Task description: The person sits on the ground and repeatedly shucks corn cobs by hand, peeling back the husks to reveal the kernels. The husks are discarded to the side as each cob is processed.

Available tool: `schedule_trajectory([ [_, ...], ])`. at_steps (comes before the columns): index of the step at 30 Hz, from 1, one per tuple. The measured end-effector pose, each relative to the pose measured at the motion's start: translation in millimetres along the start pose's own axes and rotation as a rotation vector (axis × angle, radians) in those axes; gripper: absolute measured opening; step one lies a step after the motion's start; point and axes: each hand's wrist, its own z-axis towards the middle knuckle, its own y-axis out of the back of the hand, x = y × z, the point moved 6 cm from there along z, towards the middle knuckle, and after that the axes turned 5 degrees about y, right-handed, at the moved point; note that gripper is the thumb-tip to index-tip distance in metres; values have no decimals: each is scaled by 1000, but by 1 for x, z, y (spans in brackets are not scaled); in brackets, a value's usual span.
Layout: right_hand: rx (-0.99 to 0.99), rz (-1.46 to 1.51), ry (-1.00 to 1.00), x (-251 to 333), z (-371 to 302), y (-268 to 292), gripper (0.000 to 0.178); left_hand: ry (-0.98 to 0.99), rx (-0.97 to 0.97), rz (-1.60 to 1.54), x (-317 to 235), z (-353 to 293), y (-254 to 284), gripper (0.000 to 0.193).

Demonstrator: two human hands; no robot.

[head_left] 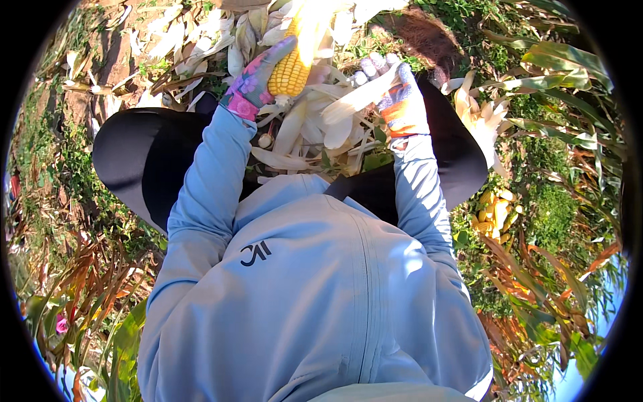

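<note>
You're sitting on the ground [115, 41], legs [157, 154] in blk trousers bending out to both sides, and both hands are wearing patterned gloves. Your L hand [260, 77], in pink/purple, is closing round the L side of a yellow corn cob [288, 75], thumb & fingers wrapping it w/ little gap showing. The cob is tilting slightly, its butt end pointing down twd you, its top leaning away into strong glare, so the tip isn't showing clearly; pale husk is hanging bright up there. You're holding it above the far-L edge of the husk heap [295, 134], which is lying b/w your legs. Your R hand [404, 100], in orange/white/blue-grey, is curling partway in, gripping one end of a pale husk strip [358, 100]; the strip is slanting down-L over the heap's R edge, apart from the cob. Exact finger contact: can't tell. More dry husks [479, 110] are lying just beyond your R knee, and a small pile of yellow cobs [496, 214] is resting nearer you, outside that leg, w/ green leaves [559, 70] standing farther R. Your lt-blue jacket [301, 288] is filling the near middle.
</note>
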Motion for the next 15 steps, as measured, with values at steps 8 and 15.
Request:
schedule_trajectory([
  [8, 8, 245, 29, 16, 11, 21, 28, 277, 57, 13, 65, -4, -40, 49],
  [15, -172, 37, 416, 106, 2, 57, 19, 156, -136, 343, 45, -9, -16, 46],
])
